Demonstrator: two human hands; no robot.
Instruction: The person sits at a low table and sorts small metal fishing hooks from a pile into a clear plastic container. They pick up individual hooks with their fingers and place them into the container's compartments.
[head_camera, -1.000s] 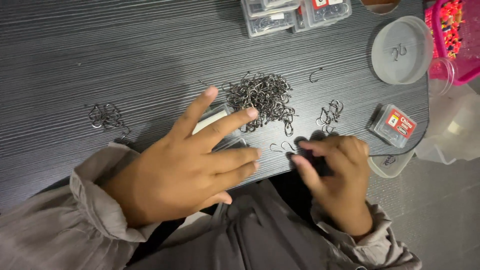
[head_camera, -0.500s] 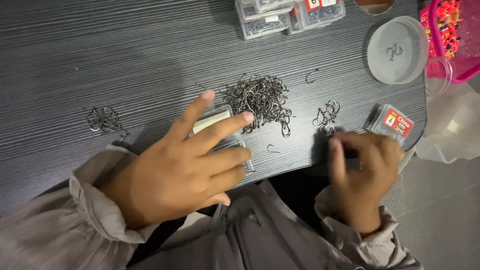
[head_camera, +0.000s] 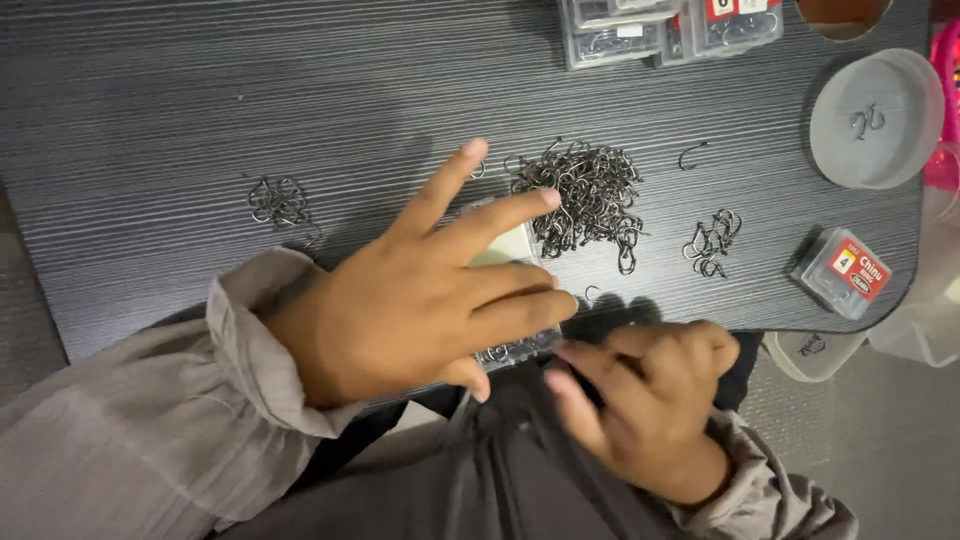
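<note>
Table (head_camera: 200, 90) first: dark grey, fine lines of grain running across it, its near edge curving away at the right above a grey floor (head_camera: 900, 440). Take the big hook pile (head_camera: 585, 195) at the middle as the landmark. Left hand (head_camera: 430, 290) lies flat just below and left of the pile, fingers spread wide and gripping nothing, palm pressing down on a small clear box (head_camera: 510, 300) that peeks out pale between the fingers, with hooks showing at its near end. Right hand (head_camera: 645, 400) sits below the pile at the table edge, fingers curled loosely inward; whether they pinch anything I cannot tell. A single hook (head_camera: 590, 293) lies between the pile and that hand. Right of the pile, a small cluster (head_camera: 712, 242) of hooks, and one stray hook (head_camera: 692, 155) above it. Far left of the pile, another cluster (head_camera: 280, 200). Up beyond the pile, clear boxes (head_camera: 660, 30) at the far edge. Far right, a round grey lid (head_camera: 875, 120), and below it a little box with a red label (head_camera: 842, 272).
</note>
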